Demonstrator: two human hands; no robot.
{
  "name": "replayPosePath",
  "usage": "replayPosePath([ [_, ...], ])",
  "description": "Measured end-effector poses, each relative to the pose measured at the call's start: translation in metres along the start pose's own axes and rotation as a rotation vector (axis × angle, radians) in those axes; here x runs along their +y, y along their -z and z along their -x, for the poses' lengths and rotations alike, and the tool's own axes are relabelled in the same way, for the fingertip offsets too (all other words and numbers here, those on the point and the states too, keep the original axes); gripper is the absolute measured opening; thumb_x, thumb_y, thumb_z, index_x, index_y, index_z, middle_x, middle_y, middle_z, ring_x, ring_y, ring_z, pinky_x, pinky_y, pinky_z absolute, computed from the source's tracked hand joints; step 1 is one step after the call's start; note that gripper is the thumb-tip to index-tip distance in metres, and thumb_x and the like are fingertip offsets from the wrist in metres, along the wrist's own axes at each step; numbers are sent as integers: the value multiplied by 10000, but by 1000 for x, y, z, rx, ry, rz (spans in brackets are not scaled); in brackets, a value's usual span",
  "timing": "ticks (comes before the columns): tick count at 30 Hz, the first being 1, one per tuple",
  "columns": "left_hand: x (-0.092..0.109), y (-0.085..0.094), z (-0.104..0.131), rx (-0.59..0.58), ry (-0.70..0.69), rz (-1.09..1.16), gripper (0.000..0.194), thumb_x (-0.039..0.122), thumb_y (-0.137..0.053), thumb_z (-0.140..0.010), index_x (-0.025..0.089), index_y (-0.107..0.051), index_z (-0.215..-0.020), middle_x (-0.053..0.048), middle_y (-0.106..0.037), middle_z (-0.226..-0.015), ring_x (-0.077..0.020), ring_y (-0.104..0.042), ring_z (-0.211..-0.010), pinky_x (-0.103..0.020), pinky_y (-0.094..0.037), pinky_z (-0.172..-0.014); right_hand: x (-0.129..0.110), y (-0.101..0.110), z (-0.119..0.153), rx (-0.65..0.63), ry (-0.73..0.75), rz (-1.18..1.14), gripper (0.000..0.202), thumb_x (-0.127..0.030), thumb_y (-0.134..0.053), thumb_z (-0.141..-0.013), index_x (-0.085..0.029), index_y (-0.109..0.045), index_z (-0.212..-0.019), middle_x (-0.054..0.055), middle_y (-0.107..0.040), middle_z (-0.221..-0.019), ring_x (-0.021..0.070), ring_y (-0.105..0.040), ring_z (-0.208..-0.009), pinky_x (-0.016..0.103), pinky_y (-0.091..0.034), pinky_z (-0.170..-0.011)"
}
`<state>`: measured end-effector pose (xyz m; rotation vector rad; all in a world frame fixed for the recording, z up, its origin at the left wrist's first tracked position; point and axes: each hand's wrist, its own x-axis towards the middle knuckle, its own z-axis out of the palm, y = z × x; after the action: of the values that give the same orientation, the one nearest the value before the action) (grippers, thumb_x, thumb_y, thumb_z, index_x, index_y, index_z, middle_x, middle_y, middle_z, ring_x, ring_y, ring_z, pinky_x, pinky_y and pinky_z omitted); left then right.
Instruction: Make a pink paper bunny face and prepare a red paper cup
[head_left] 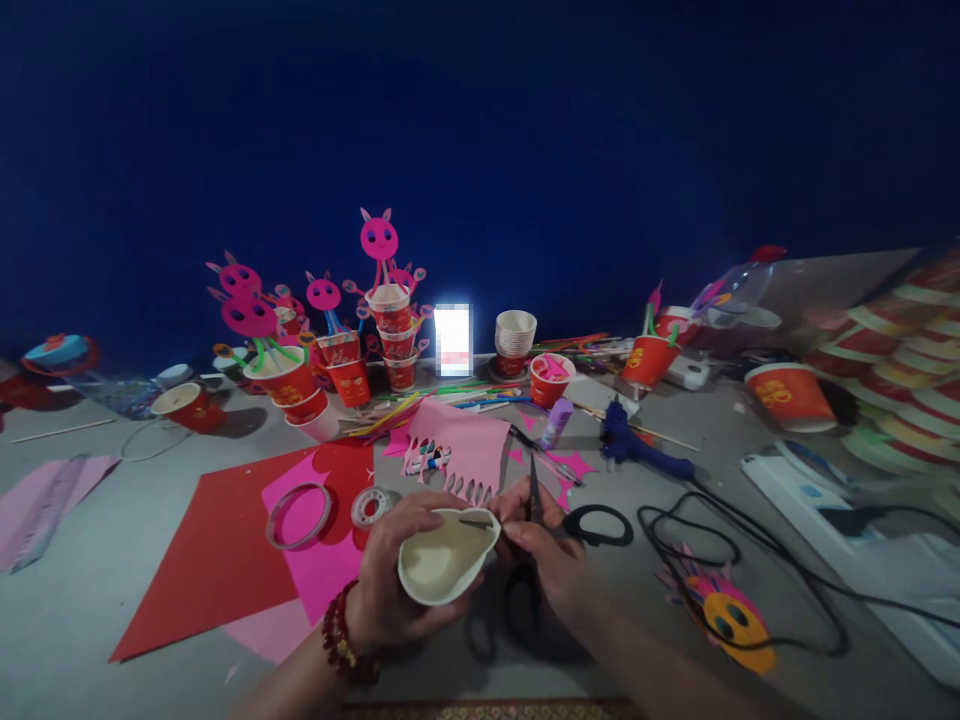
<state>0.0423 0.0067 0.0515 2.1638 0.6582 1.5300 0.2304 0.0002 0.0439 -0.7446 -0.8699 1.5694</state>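
Note:
My left hand (375, 575) is wrapped round a paper cup (435, 575), its mouth tilted toward me and its rim bent out of round, pulled to a point on the right. My right hand (551, 550) is closed on a pair of black-handled scissors (600, 525) at the cup's right side. The scissors are spread wide: one dark blade points up, while the other lies toward the cup, with a dark tip showing inside its wall. How the fingers sit around the pivot is partly hidden. A red-bead bracelet circles my left wrist.
Red and pink paper sheets (225, 540) and tape rolls (298, 516) lie left. Decorated cups (390, 345) and a cup stack (515, 335) stand behind. A blue glue gun (637, 445), its looping cable (757, 590), a power strip (847, 560) and a paper figure (731, 620) are right.

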Motion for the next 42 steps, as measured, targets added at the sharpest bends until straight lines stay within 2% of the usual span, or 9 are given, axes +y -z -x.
replayPosePath([
  [7,-2,-8,1,89,195,174,507,194,-760,-777,262,-472,-1189,-109,-654,-1078,-282,-679,-970,-448,-600,-786,-4,-1,1,-14,10,15,59,-212,-658,-742,-218,-602,-724,-34,-538,-635,136,-458,-573,241,-373,-534],
  [13,-3,-11,1,102,209,182,498,216,-769,-771,250,-475,-1172,-98,-642,-1062,-265,-662,-970,-427,-574,-818,1,3,0,-45,73,28,74,-213,-642,-760,-214,-580,-720,-38,-519,-651,130,-445,-588,234,-364,-543],
  [19,-1,-13,1,141,289,243,451,212,-764,-777,236,-499,-1140,-81,-643,-1051,-245,-644,-996,-385,-536,-866,8,8,0,-53,139,97,59,-203,-611,-796,-222,-569,-759,-40,-496,-668,137,-439,-610,247,-356,-561],
  [24,-1,-14,-1,170,451,375,427,283,-777,-784,238,-526,-1127,-69,-645,-1086,-230,-639,-1006,-337,-509,-880,5,8,1,-23,188,193,74,-229,-615,-814,-227,-562,-764,-33,-520,-697,143,-455,-625,254,-377,-577],
  [29,-6,-20,0,228,722,651,392,369,-778,-778,213,-585,-1081,-60,-677,-1038,-220,-674,-899,-291,-523,-786,5,11,2,-98,235,198,75,-278,-574,-908,-234,-551,-852,-43,-524,-660,144,-483,-606,270,-397,-593],
  [33,-11,-27,4,223,915,971,448,406,-700,-832,204,-591,-1217,-71,-712,-976,-247,-702,-880,-326,-547,-774,3,12,2,-111,243,159,82,-278,-585,-916,-234,-561,-851,-48,-531,-615,149,-510,-599,279,-423,-611],
  [35,-13,-29,5,213,963,1082,525,416,-671,-850,198,-555,-1313,-90,-728,-980,-253,-711,-866,-343,-558,-771,2,12,2,-86,241,120,86,-275,-597,-909,-240,-572,-835,-55,-528,-602,142,-506,-573,271,-424,-595],
  [39,-14,-28,3,188,991,1212,602,427,-642,-871,195,-504,-1409,-117,-735,-1012,-243,-716,-788,-347,-575,-706,0,10,0,-2,330,51,89,-280,-612,-907,-253,-585,-826,-56,-539,-619,136,-508,-547,258,-418,-554],
  [42,-17,-29,2,187,964,1260,595,434,-640,-876,200,-519,-1410,-113,-728,-1033,-225,-708,-755,-319,-569,-659,-1,8,-1,68,393,135,72,-295,-594,-945,-260,-605,-883,-28,-615,-707,154,-575,-650,273,-470,-639],
])
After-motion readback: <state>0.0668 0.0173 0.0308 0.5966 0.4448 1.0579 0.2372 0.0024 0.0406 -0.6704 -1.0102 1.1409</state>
